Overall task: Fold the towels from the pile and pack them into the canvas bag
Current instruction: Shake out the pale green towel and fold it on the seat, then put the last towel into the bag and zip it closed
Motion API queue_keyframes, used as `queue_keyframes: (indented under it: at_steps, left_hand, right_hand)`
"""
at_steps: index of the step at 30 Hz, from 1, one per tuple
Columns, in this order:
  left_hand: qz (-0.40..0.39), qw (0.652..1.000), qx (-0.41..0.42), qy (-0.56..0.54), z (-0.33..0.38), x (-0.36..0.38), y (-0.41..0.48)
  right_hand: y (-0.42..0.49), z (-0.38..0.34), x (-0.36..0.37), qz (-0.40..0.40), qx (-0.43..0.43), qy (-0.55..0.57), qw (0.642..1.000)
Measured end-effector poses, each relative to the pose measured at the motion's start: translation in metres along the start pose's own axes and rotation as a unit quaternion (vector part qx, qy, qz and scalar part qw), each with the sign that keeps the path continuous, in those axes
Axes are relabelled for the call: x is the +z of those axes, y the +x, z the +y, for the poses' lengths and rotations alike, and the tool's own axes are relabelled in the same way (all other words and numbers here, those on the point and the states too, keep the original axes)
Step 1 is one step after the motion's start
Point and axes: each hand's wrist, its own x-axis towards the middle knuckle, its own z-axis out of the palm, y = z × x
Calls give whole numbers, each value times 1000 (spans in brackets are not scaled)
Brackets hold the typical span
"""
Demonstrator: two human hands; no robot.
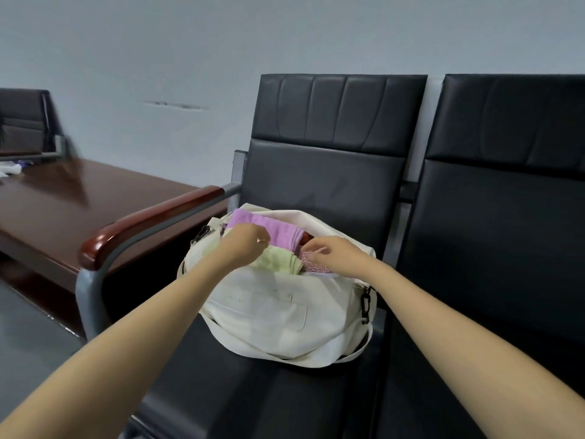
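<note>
The canvas bag (272, 315) is set on the seat of a black padded chair (332, 172), close to the chair's left armrest (142, 223). Its mouth is open and faces upward. The shoulder strap (285, 353) is draped across the seat in front of the bag, and a black clip (365, 304) is seen at the bag's right end.

Three folded towels are packed side by side in the opening:
- A purple towel (269, 226) is placed at the back.
- A green towel (281, 259) is placed in front of it, touching it.
- A pink towel (311, 263) (coarser in texture) is placed just to the right of the green one.

A small red patch (305, 239) is visible between the purple and pink towels; what it is cannot be told.

The left hand (243, 245) is held over the seam between the purple and green towels. Its fingers are curled downward with the knuckles up. The fingertips are hidden, so it cannot be told whether cloth is gripped.

The right hand (338, 253) is positioned at the bag's right side. Its fingers are bent, and the upper edge of the pink towel is pinched between them.

A second black chair (506, 217) is fixed to the right. A dark wooden table (63, 198) is located to the left, beyond the armrest.
</note>
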Motion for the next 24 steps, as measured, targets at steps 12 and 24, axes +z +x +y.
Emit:
queue_keyframes:
  at_steps: [12,24]
  left_hand:
    - [-39,942,41,-331,86,42,-64]
    - [-82,917,74,-383,168,40,-171]
  right_hand:
    - [-98,59,-35,97,79,82,989]
    - [-260,57,-50,172,115,130,970]
